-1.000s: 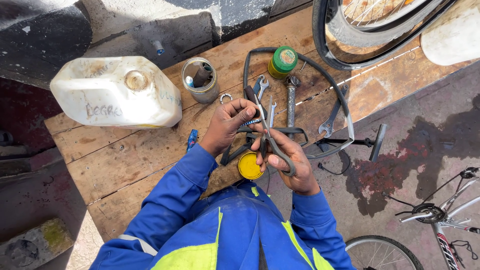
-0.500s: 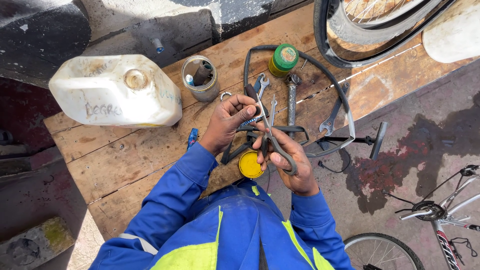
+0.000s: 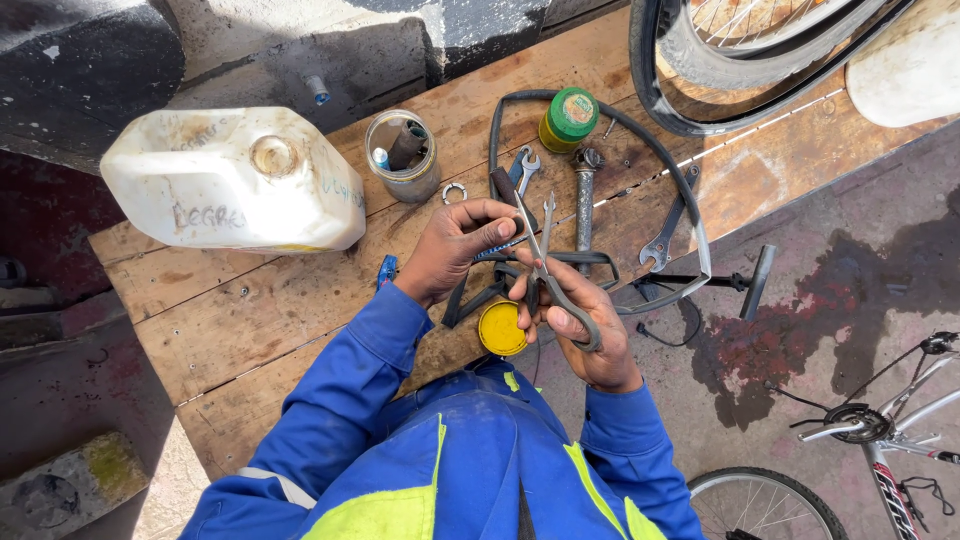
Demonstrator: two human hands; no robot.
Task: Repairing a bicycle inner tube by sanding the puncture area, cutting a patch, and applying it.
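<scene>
My right hand grips open scissors over the bench's near edge. My left hand pinches something small at the blades; I cannot tell what. A yellow tin sits just below, a jerrycan far left.

scissors (open), both hands, bench

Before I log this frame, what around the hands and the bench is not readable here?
- Head view: what the left hand pinches at the scissors; its fingers cover it.
- Scissors' handles: wrapped by the right hand.
- Yellow tin: partly behind the right hand.
- Wheel: cut off by the top edge.
- Open can: contents shadowed.
</scene>
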